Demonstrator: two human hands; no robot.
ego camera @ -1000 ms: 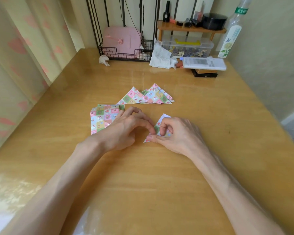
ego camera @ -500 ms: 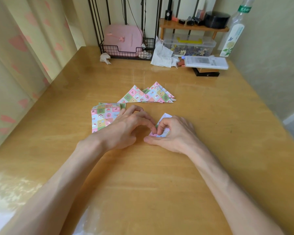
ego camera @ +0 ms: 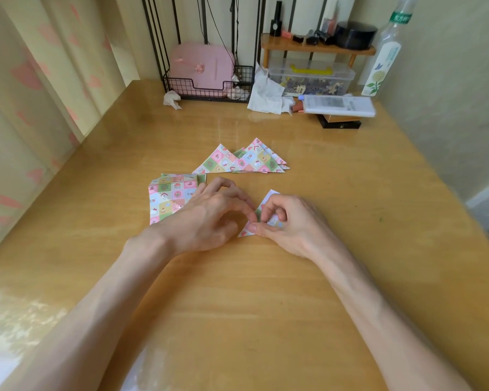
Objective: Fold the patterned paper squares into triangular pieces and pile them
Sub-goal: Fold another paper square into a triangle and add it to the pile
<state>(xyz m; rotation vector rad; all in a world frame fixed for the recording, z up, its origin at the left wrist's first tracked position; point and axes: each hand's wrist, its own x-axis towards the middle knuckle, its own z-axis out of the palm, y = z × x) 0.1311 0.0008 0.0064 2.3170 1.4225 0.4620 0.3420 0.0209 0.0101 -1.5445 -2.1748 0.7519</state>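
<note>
A small patterned paper piece [ego camera: 269,196], white side showing at its top corner, lies on the wooden table [ego camera: 237,306] between my hands. My right hand [ego camera: 290,224] pinches it with curled fingers and thumb, covering most of it. My left hand [ego camera: 209,217] has its fingers curled, the fingertips meeting the paper's left edge. A stack of flat patterned squares [ego camera: 168,196] lies just left of my left hand, partly under it. A pile of folded triangular pieces [ego camera: 244,160] sits behind both hands.
At the back stand a black wire basket [ego camera: 206,87] with a pink case, crumpled tissue [ego camera: 172,100], a clear plastic box [ego camera: 311,77] under a small wooden shelf, a white flat box [ego camera: 339,105] and a tall bottle [ego camera: 384,57]. Curtains hang at the left.
My hands stay at the same spot on the table; the fingers shift slightly while working the small paper piece. The stacks have not moved.
</note>
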